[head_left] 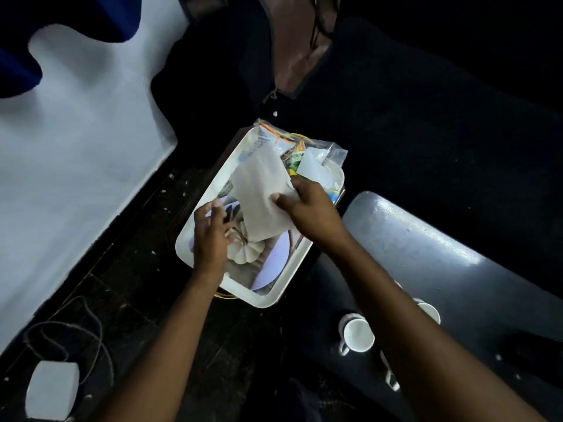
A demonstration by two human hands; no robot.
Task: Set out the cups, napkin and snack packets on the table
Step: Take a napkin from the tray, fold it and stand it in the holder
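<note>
I see my right hand [307, 205] pinching the near right edge of the napkin [262, 193], thumb on top, fingers behind; the pale sheet hangs over the middle of the white tray [265, 296], stretching far and left from the hand. My left hand [211, 236] is over the tray's near left part, fingers loosely spread and bent down onto a small white ribbed pumpkin ornament [248, 251], which lies just right of the palm; I cannot tell whether it grips anything. Snack packets [294, 153] in clear and coloured wrap lie at the tray's far end, beyond the napkin. On the dark grey counter [426, 239] to the right, a white cup [356, 335] stands near my right forearm, with another cup [429, 312] partly hidden behind the arm.
</note>
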